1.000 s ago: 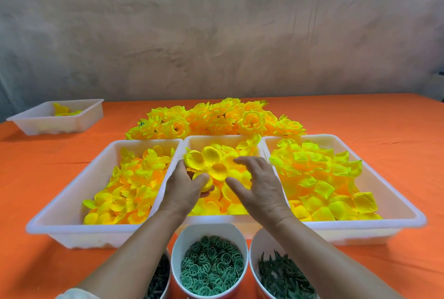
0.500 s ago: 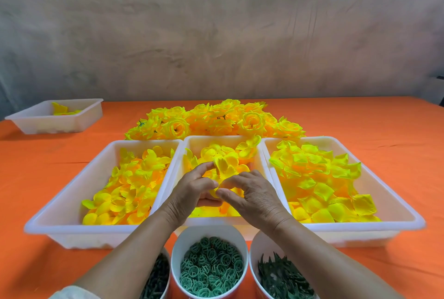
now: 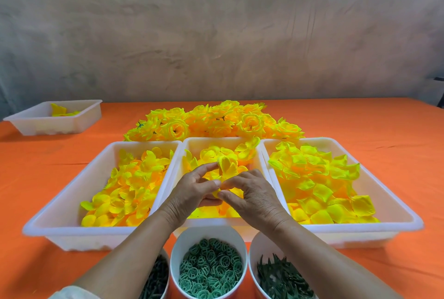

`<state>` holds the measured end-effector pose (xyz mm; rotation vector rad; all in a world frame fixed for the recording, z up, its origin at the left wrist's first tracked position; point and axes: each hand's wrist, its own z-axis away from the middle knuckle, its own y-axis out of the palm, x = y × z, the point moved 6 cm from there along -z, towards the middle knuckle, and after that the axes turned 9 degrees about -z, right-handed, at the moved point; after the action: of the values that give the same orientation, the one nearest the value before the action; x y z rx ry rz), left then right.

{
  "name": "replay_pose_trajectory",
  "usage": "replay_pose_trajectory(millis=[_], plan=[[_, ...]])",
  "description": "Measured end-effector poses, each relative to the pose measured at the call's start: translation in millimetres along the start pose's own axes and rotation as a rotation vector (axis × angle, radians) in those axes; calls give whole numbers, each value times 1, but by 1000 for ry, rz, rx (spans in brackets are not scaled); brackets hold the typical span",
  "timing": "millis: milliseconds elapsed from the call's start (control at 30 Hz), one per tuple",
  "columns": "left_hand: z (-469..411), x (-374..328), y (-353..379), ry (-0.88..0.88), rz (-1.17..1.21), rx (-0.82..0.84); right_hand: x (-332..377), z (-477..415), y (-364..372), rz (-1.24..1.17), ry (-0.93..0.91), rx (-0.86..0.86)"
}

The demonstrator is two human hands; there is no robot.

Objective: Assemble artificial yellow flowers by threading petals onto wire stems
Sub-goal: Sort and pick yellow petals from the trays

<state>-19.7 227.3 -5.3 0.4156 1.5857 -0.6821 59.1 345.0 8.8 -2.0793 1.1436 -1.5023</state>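
Pinched between both hands, left hand (image 3: 192,193) and right hand (image 3: 254,196) meeting fingertip to fingertip, a yellow petal piece (image 3: 227,166) stands above the middle tray (image 3: 222,220) of loose petals.

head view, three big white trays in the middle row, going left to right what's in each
left tray of rounded yellow-orange petals → middle tray of cupped yellow petals, both hands working over it → right tray of flat, squarish yellow-green petals
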Motion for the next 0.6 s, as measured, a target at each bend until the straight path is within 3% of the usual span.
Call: replay_pose_trajectory(millis=[600], plan=[[-2,6,0,-10,4,25,-6,-4,-6,-168,54,16]])
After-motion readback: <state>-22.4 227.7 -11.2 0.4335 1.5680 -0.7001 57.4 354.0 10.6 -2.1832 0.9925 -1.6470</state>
